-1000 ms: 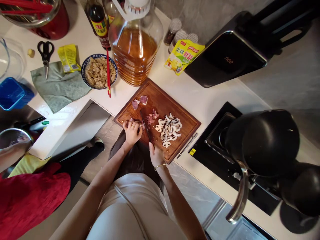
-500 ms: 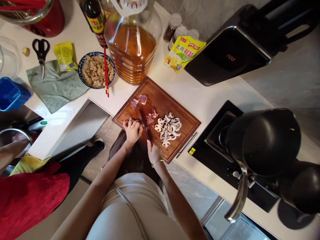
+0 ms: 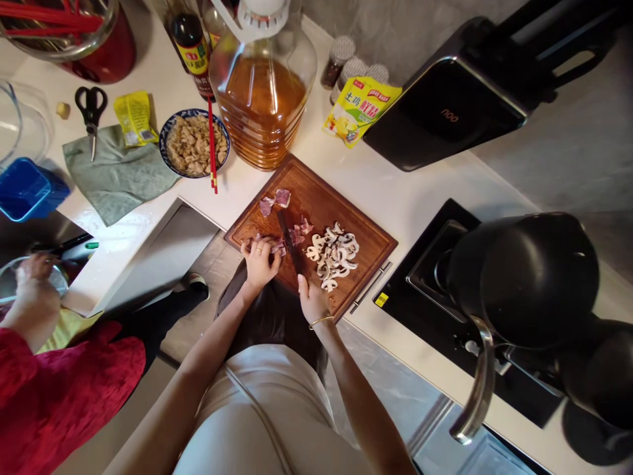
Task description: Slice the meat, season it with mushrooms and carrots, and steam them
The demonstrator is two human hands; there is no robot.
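A brown wooden cutting board lies on the white counter. My left hand presses down a piece of raw pink meat at the board's near left edge, fingers curled over it. My right hand grips the handle of a dark knife whose blade lies across the meat just right of my left fingers. More cut meat pieces sit farther back on the board. Sliced white mushrooms are piled to the right of the blade.
A big oil jug, a soy sauce bottle, a bowl of chopped food with red chopsticks, scissors and a green cloth stand behind. A black pot sits on the stove at right. Another person in red works at left.
The knife blade has moved forward and back across the meat while my left hand stayed on it. The person at left raised a hand over the metal bowl.
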